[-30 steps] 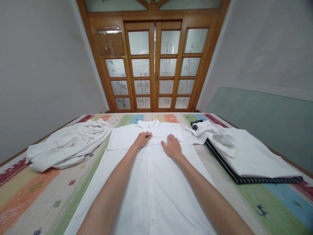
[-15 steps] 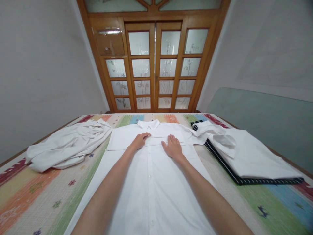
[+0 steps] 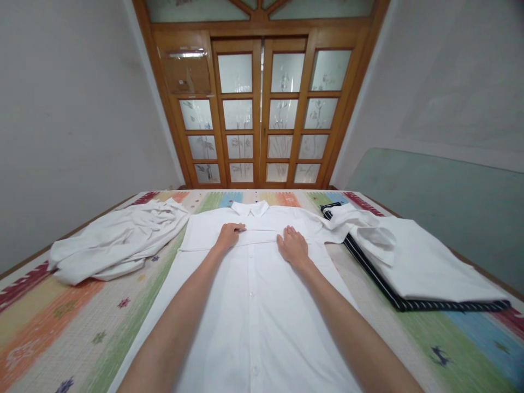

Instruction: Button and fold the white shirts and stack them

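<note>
A white button-up shirt (image 3: 251, 305) lies front side up, its collar at the far end. One sleeve (image 3: 204, 234) is folded across the chest, while the other sleeve (image 3: 344, 221) stretches out to the right side. My left hand (image 3: 230, 236) is on the folded sleeve, its fingers curled and closed on the cloth; part of the grip is hidden. Flat on the chest beside it, near the end of that folded sleeve, rests my right hand (image 3: 293, 245), with fingers stretched out and thumb apart, holding nothing.
A crumpled white garment (image 3: 123, 240) lies at left. On the right, folded white cloth (image 3: 426, 262) lies on a black striped item (image 3: 379, 278). A patterned cloth (image 3: 106, 333) covers the surface. Beyond stand wooden doors (image 3: 262, 109), and a pale green panel (image 3: 442, 191) is at right.
My left hand has moved slightly left along the folded sleeve. My right hand has shifted a little to the right. The view has tilted slightly; the shirt lies as before.
</note>
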A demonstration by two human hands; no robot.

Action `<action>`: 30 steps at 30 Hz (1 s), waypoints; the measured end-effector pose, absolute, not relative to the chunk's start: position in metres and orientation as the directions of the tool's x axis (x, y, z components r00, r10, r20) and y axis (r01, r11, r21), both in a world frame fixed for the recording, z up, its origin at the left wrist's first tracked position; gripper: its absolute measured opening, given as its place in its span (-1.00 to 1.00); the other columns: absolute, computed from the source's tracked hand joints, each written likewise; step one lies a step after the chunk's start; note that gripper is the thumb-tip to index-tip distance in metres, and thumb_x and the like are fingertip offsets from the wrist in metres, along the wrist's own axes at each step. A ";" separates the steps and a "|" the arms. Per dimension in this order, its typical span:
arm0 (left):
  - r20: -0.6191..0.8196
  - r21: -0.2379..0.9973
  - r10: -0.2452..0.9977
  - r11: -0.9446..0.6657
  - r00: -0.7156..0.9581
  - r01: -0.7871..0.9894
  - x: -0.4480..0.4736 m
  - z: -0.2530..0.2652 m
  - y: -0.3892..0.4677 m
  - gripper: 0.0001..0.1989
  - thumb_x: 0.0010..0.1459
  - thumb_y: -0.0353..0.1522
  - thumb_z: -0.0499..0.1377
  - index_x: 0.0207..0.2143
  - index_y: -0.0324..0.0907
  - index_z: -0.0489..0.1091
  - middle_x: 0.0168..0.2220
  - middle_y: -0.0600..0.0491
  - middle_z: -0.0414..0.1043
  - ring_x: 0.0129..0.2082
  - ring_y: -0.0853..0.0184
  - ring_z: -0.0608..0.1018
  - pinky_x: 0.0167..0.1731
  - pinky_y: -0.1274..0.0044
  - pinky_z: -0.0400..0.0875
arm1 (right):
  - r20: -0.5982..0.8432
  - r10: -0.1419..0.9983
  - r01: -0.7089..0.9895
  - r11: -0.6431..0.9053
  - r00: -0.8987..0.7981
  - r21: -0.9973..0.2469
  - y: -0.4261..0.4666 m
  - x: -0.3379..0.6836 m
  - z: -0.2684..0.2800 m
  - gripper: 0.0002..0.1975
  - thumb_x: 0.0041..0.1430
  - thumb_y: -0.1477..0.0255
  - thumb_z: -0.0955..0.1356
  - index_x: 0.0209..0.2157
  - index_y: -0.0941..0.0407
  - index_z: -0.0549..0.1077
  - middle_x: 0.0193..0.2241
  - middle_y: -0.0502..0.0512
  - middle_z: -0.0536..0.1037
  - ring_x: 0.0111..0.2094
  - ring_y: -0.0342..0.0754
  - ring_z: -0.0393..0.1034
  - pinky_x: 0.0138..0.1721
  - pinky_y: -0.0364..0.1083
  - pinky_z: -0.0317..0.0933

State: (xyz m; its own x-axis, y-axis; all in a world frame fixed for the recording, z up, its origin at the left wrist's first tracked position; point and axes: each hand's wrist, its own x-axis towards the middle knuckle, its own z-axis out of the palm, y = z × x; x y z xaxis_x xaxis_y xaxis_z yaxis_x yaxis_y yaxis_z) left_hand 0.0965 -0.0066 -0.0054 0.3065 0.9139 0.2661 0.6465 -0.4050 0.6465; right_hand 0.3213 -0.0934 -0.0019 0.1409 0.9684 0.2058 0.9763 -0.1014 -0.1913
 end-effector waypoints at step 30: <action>0.178 0.144 0.982 0.037 -0.062 0.989 0.019 0.001 -0.052 -0.31 0.27 -0.15 -0.17 0.25 -0.53 0.08 0.33 -0.35 -0.07 0.34 0.02 0.04 0.28 0.31 -0.05 | 0.116 0.967 0.961 -0.202 0.226 -0.191 -0.095 0.357 0.003 -0.46 0.31 0.37 0.08 0.23 0.33 0.23 0.30 0.31 0.12 0.31 0.07 -0.04 0.26 -0.03 -0.18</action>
